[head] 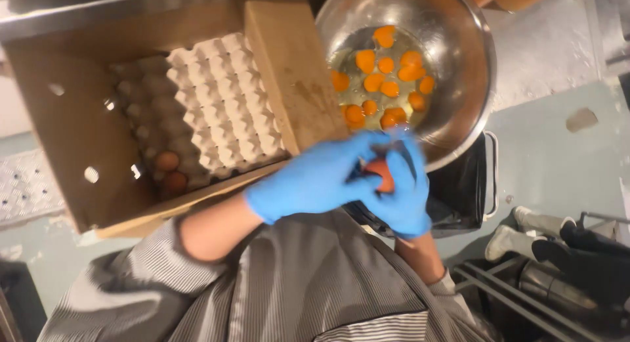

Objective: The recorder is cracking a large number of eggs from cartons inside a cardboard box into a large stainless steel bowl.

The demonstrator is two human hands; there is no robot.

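Both my hands wear blue gloves and meet around one brown egg (pixel 380 174) just below the rim of a large steel bowl (pixel 459 66). My left hand (pixel 315 178) grips the egg from the left, and my right hand (pixel 403 191) wraps it from the right. Inside the bowl lie several orange yolks (pixel 387 79) in clear egg white. To the left stands an open cardboard box (pixel 72 138) with pale egg trays (pixel 226 99) and two brown eggs (pixel 169 170) in a lower tray.
A black bin with a liner (pixel 459 191) sits under the bowl's near edge. Another person's white shoes (pixel 525 230) and dark trousers show at lower right beside metal rack bars (pixel 518 296). A steel counter edge (pixel 98 7) runs along the top left.
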